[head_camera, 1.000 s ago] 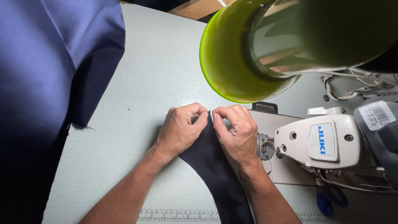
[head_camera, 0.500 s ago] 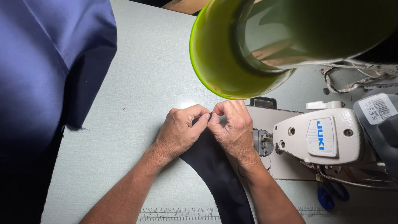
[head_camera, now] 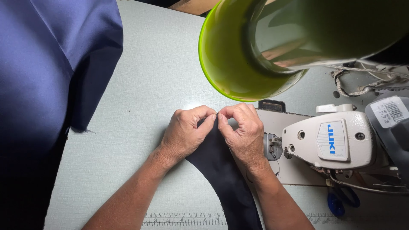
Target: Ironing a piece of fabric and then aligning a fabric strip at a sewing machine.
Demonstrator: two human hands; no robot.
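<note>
Left hand [head_camera: 185, 134]: fingers curled, thumb and forefinger pressed together, pinching the top edge of a dark strip [head_camera: 221, 170] of cloth.
Right hand [head_camera: 243, 134]: curled the same way, its grip pinching the same edge; the fingertips of both hands meet at the middle.
Strip: navy, lying flat on the bench [head_camera: 149, 93], running from the grip down between the forearms and curving off the lower edge of the view.
Right of the grip: a white sewing machine [head_camera: 336, 140], its needle area [head_camera: 272, 147] just beside the right hand's knuckles.
Above the grip: a yellow-green lamp shade [head_camera: 238, 55], close to the camera and blurred.
Left of the grip: a large fold of blue cloth [head_camera: 47, 72], well apart, draped over the bench edge.
Below the grip: a printed ruler [head_camera: 183, 219] along the bench front; blue scissor handles [head_camera: 338, 200] under the machine.
</note>
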